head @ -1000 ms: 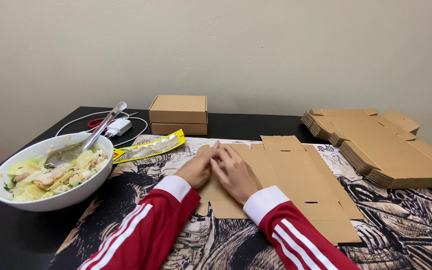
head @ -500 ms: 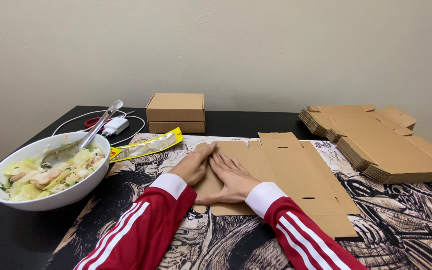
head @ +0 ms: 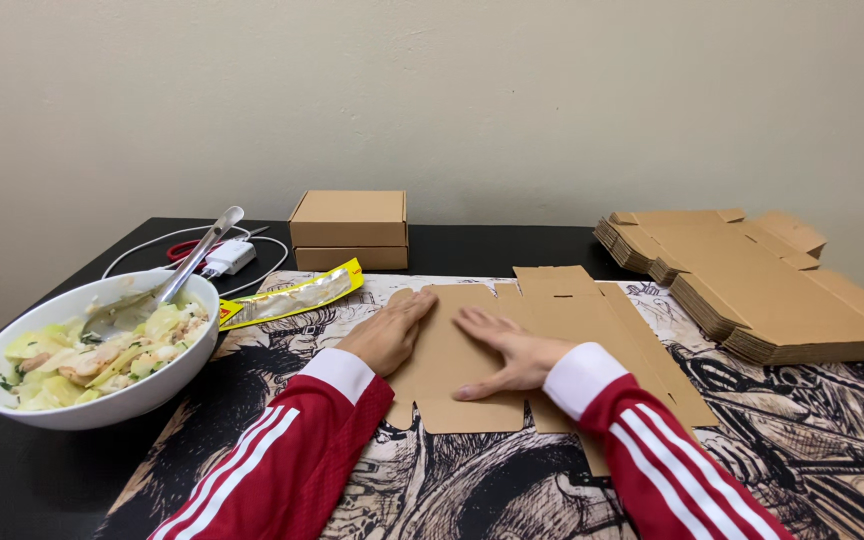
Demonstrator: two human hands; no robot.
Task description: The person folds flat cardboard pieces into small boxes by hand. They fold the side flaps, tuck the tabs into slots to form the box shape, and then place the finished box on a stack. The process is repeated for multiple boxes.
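Palms flat, fingers spread: left hand [head: 390,333] at cardboard blank [head: 552,345] edge; right hand [head: 507,352] mid-panel.

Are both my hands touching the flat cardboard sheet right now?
Touching. The head view shows the left hand and right hand pressed palm-down on the flat cardboard sheet.
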